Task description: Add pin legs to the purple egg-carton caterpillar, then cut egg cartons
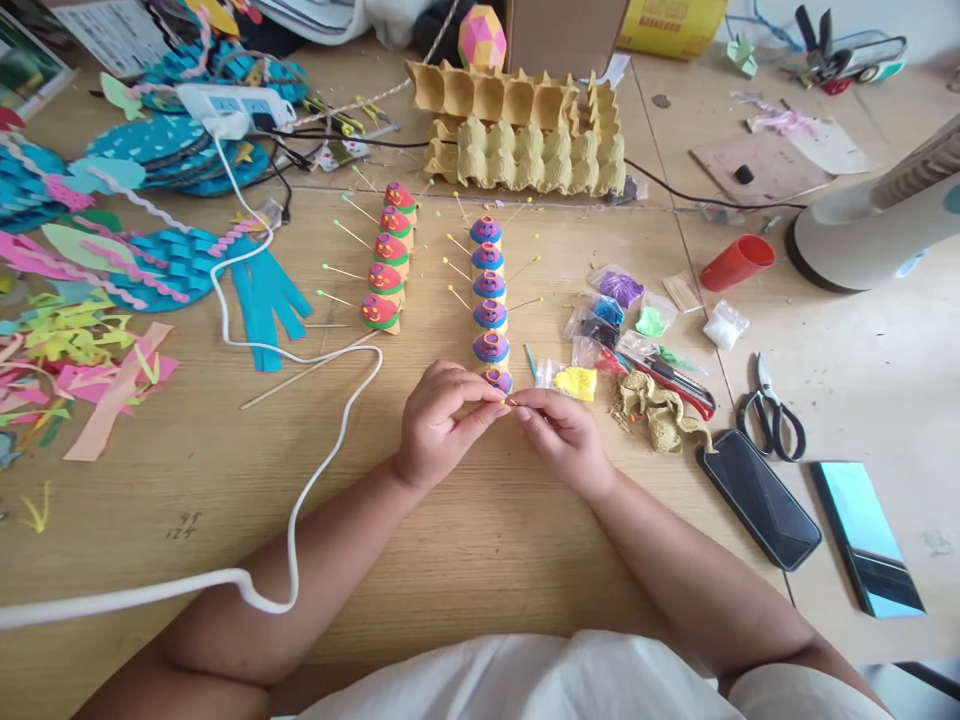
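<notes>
Over the near end of the blue and purple egg-carton caterpillar (pixel 490 286), my left hand (pixel 448 415) and my right hand (pixel 564 432) meet fingertip to fingertip. Both are closed in a pinch on a tiny stick with a yellow end (pixel 504 402), mostly hidden by the fingers. This caterpillar has smiling clay faces on its bumps, and thin sticks with yellow balls stand out from several of them. To its left lies a red and green egg-carton caterpillar (pixel 387 262) with similar sticks tipped in light green.
Bags of coloured clay (pixel 576 382), a utility knife (pixel 679 388), carton scraps (pixel 664 425), scissors (pixel 770 412) and two phones (pixel 759 498) lie on the right. Egg cartons (pixel 540 155) stand at the back. A white cable (pixel 341 430) crosses the left, near paper scraps (pixel 112 375).
</notes>
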